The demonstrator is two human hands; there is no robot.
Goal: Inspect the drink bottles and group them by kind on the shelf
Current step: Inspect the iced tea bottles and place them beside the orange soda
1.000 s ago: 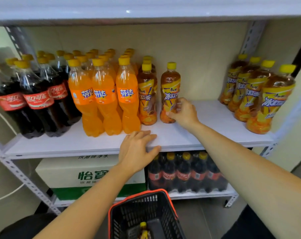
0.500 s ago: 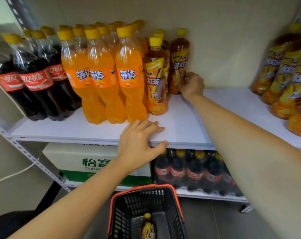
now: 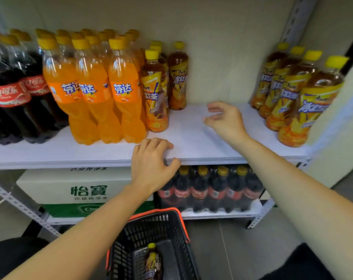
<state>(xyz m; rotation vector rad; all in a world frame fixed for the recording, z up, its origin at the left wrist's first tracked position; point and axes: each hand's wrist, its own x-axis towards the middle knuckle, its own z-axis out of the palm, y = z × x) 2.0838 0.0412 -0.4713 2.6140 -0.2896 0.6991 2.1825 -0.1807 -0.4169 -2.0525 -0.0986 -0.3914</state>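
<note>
So the white shelf (image 3: 191,138) runs across the middle of the frame. The cola bottles (image 3: 9,93) sit at the far left, with the orange soda bottles (image 3: 90,91) packed right beside them. A short row of iced tea bottles (image 3: 154,93) is tucked against the orange ones, and a single tea bottle (image 3: 177,77) stands just to their right, near the back wall. A second bunch of iced tea bottles (image 3: 288,89) stands at the far right, well apart from the first, with bare shelf between.

The person's left hand (image 3: 153,164) rests on the shelf's front edge at centre frame, fingers (image 3: 151,144) lying on top and thumb against the lip, holding no bottle. The right hand (image 3: 224,120) hovers over the bare stretch, fingers (image 3: 214,104) loosely curled and holding nothing.

At bottom centre there's a black basket (image 3: 143,233) with one more tea bottle (image 3: 153,261) lying in it. On the lower shelf are a water carton (image 3: 80,186) and a cola pack (image 3: 208,190).
</note>
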